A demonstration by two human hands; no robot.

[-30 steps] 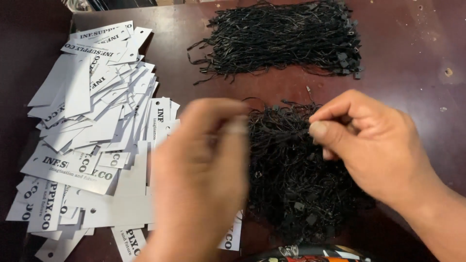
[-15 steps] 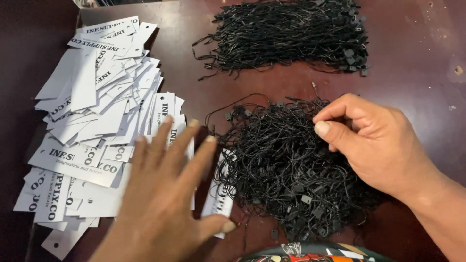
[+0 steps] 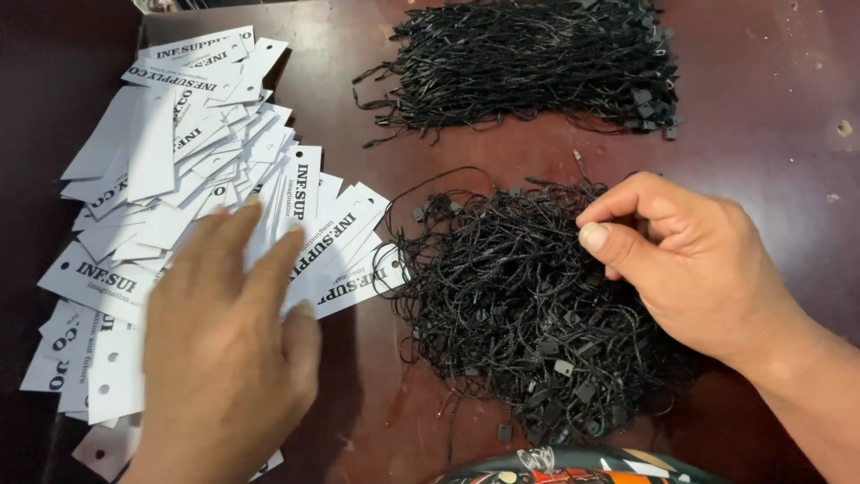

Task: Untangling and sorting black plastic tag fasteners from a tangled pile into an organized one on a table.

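Note:
A spread of white paper hang tags point(image 3: 170, 179) with black print and punched holes covers the left of the dark red table point(image 3: 770, 108). My left hand point(image 3: 228, 358) lies flat on the lower tags, fingers apart, holding nothing. A tangled pile of black string loops point(image 3: 520, 305) with small plastic locks sits in the middle. My right hand point(image 3: 690, 260) rests on the pile's right side, thumb and fingers pinched at its top strands. A second, neater bundle of black strings point(image 3: 537, 63) lies at the far edge.
A colourful patterned object point(image 3: 573, 466) shows at the bottom edge below the near pile. The tabletop is scuffed at the far right. Bare table shows between the two string piles.
My left hand has moved left and down, from in front of the string pile onto the tags, and flattened. My right hand stays pinched at the pile.

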